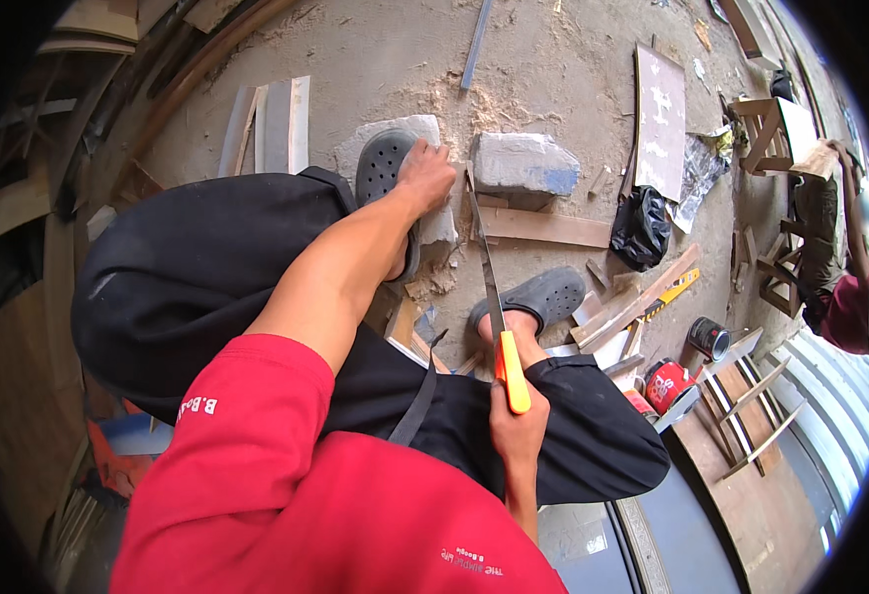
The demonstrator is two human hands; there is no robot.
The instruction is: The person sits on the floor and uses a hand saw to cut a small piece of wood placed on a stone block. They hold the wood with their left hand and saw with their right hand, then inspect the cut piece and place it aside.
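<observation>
My right hand [518, 421] is wrapped around the yellow and orange handle of a handsaw [488, 259]. The narrow blade points away from me, its tip between two pale blocks. At the left block [438, 226], my left hand [426, 176] is closed with curled fingers beside my grey clog [383, 163], which is on that block. What those fingers hold or press is hidden; it may be a thin piece at the blade tip. The right pale block [525, 163], with a blue patch, is just right of the blade. My other clog [545, 297] is on the ground.
A wooden board [553, 227] lies by the right block. Further right are a black plastic bag [640, 228], a yellow level [670, 294], paint cans [667, 384] and wood offcuts. Grey boards [281, 124] lie at left. Another person's sleeve [845, 315] shows at far right near a stool [776, 134].
</observation>
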